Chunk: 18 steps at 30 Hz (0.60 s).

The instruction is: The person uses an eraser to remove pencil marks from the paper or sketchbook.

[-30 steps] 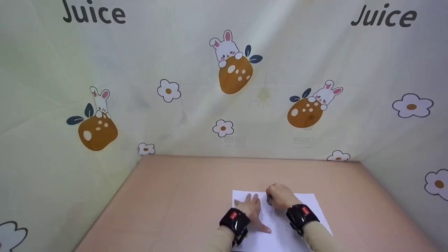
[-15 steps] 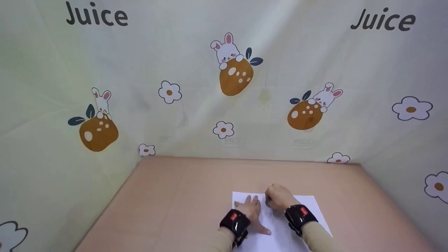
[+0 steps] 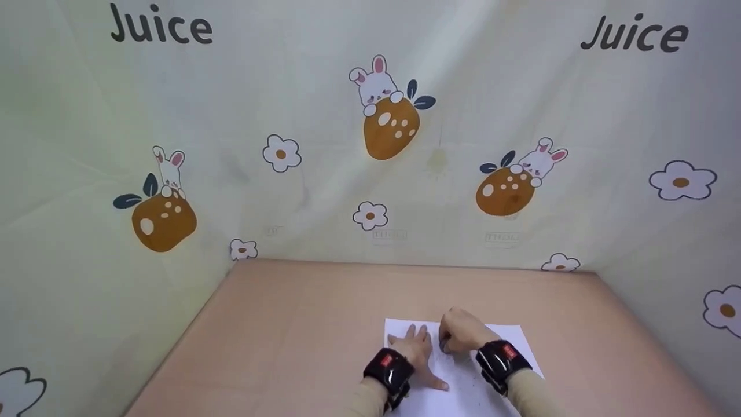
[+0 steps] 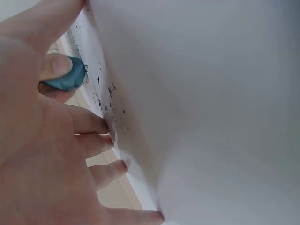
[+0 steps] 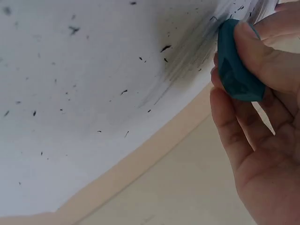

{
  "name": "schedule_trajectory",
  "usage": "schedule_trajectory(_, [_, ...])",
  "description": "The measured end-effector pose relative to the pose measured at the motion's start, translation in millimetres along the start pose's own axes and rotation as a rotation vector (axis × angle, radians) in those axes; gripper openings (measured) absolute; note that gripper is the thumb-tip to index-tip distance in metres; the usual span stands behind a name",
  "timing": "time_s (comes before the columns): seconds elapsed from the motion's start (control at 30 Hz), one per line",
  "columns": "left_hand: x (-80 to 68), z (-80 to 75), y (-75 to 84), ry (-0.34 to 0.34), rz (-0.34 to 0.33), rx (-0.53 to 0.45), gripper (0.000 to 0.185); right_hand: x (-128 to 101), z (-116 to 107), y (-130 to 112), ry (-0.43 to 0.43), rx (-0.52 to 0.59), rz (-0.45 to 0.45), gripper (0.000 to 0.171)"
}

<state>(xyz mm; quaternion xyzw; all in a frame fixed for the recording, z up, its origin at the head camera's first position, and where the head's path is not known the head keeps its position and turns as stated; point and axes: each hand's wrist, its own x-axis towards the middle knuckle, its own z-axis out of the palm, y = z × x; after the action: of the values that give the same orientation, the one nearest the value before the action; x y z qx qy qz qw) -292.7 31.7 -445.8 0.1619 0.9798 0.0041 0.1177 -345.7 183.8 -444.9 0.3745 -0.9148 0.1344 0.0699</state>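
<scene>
Pinching a teal eraser [image 5: 236,65], the right hand [image 3: 463,336] presses it onto the white sheet of paper [image 3: 463,382] at the table's [image 3: 301,324] six o'clock edge. At its nine o'clock the left hand [image 3: 418,347] lies flat, fingers spread, on the paper among dark crumbs [image 5: 140,58].

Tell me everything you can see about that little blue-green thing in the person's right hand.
The eraser is a small teal block with rounded edges and a smooth, rubbery-looking surface. The right hand pinches it between thumb and fingers, its tip against the white paper, beside a grey smudge with dark crumbs scattered around. The left hand lies flat on the same sheet.
</scene>
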Motion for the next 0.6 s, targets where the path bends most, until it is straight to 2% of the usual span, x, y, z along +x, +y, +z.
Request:
schedule_trajectory(0.13, [-1.9,-3.1,0.4,0.015,0.007,0.016,0.104,4.3,3.9,3.2,0.1,-0.047,0.082,0.01])
schedule_trajectory(0.23, [-2.6,-4.3,0.3,0.025,0.012,0.017,0.104,5.1,6.3,2.1,0.143,-0.099,0.078,0.01])
schedule_trajectory(0.3, [-2.6,-3.6,-0.1,0.024,0.012,-0.005,0.104,2.0,5.5,-1.7,0.125,-0.116,0.035,0.011])
schedule_trajectory(0.37, [-2.8,-2.6,-0.4,0.022,0.014,-0.02,0.104,-2.7,3.0,-6.6,0.066,-0.106,-0.017,0.012])
schedule_trajectory(0.5, [-3.8,-2.1,0.0,0.018,0.009,-0.025,0.104,-8.8,-1.6,-13.7,-0.041,-0.084,-0.054,0.014])
schedule_trajectory(0.53, [-3.8,-2.4,0.3,0.019,0.007,-0.027,0.103,-8.6,-1.5,-13.7,-0.036,-0.089,-0.051,0.014])
schedule_trajectory(0.6, [-4.5,-3.9,0.9,0.024,0.007,-0.02,0.102,-6.4,0.5,-11.3,0.028,-0.144,-0.056,0.013])
